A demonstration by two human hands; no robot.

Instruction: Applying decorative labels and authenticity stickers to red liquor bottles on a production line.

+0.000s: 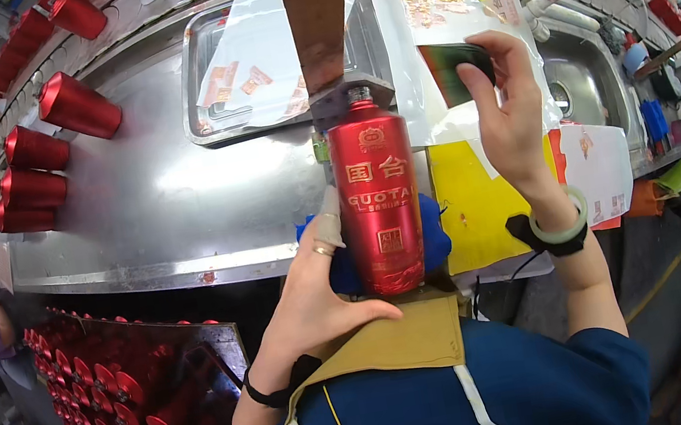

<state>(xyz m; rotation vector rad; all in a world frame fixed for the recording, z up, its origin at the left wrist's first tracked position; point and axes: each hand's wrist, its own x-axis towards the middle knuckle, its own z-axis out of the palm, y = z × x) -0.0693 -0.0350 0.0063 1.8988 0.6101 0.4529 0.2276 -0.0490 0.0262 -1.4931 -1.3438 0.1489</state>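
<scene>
A red bottle [380,206] with gold print and a bare threaded neck lies in front of me, its neck toward the brown upright post [319,18]. Along the bottle's left side rest the fingers of my left hand [314,293], one wearing a ring and a pale fingertip cover. That hand's thumb reaches across at the bottle's base. A blue cloth [435,237] shows beneath the bottle. To the right, my right hand [511,98] pinches a small dark flat piece [470,58] between thumb and fingers, above white printed sheets [446,118]. Its exact kind is unclear.
Left of the post stands a metal tray [197,79] with white label sheets. Several red cups [79,105] sit at the bench's left. A yellow sheet [473,226] and a sink [583,73] are on the right. Many red bottles [122,384] fill the lower left.
</scene>
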